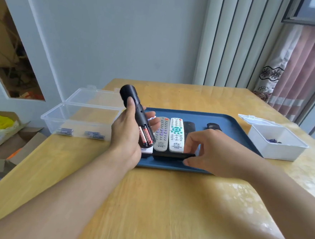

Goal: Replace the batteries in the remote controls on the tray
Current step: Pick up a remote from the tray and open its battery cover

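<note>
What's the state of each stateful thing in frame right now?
black remote: held up by left hand, battery bay open, two red batteries seated
battery cover: off, pinched by right hand at the tray
clear box: lid open, batteries inside
white box: lid open
grey remote: face up on tray
white remote: face up on tray

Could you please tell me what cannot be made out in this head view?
- Dark piece in right hand: fingers partly hide it.
- White box contents: too small.
- Battery labels in clear box: blurred.
- Small white remote: left hand covers it.
</note>
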{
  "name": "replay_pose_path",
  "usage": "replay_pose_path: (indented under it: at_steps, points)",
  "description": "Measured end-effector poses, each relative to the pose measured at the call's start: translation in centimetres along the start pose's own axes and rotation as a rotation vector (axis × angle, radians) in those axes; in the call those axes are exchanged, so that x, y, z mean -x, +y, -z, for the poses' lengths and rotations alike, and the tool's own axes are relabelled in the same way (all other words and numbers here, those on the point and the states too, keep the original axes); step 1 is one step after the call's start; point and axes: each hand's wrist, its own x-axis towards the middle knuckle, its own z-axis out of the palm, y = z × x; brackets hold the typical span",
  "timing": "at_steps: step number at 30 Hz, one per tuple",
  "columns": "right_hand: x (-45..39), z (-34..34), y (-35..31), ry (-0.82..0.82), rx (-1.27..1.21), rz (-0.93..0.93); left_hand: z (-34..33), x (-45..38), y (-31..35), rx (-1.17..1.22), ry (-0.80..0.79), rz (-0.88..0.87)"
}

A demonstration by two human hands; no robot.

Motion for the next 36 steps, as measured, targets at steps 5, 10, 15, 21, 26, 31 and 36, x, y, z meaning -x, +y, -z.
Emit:
replay_pose_path:
  at_steps: [5, 10, 15, 21, 26, 31, 36]
  points:
    - [0.3, -0.1, -0.7, 0.001, 0.071, -0.035, -0.4, 0.5, 0.3, 0.125, -0.057, 0.188]
    - [0.0, 0.1, -0.6, 0.266, -0.095, 0.067, -0.6, 1.0, 0.3, 0.16, -0.193, 0.311]
    - [0.3, -1.0, -1.6, 0.349, -0.129, 0.318, -0.6, 1.5, -0.6, 0.041, -0.317, 0.345]
    - [0.4, -1.9, -1.8, 0.368, 0.007, 0.327, -0.7, 1.9, -0.6, -0.014, -0.441, 0.351]
    - [0.2, -2.2, -1.6, 0.379, 0.065, 0.301, -0.4, 1.7, -1.1, -0.086, -0.511, 0.367]
    - [0.0, -2.4, -1.4, 0.461, 0.093, 0.301, -0.5, 1.7, -1.1, -0.027, -0.516, 0.348]
    - [0.1, -2.6, -1.7, 0.489, 0.168, 0.328, -0.5, 1.6, -1.0, 0.001, -0.521, 0.337]
